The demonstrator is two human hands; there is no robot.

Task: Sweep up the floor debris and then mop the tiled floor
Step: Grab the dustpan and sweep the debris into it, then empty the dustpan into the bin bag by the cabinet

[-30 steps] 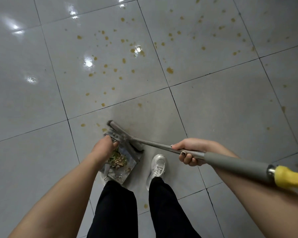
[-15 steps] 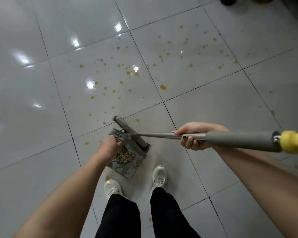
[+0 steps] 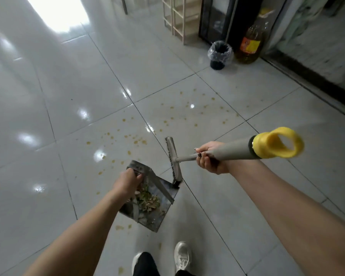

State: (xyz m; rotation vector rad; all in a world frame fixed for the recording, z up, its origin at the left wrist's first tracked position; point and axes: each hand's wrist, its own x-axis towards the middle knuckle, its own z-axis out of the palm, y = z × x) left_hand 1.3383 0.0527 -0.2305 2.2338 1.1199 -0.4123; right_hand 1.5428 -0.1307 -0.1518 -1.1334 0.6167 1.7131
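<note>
Head camera: A person stood over a tiled floor, the left hand closed around the handle of a metal dustpan that carried a heap of leaves and scraps. The right hand was wrapped around the grey shaft of a broom, low on the pole, with the yellow end cap pointing towards the camera. The broom head lay just right of the pan, its long axis running away from the person, its near end touching the pan's far right corner. Yellowish spots dotted the tiles beyond both tools. A lined bin stood well apart, ahead and to the right, beside a large bottle. Judging from this, sweeping looked nearly done and emptying likely came next; the bin lay ahead and right of the left hand, which held the loaded pan.
</note>
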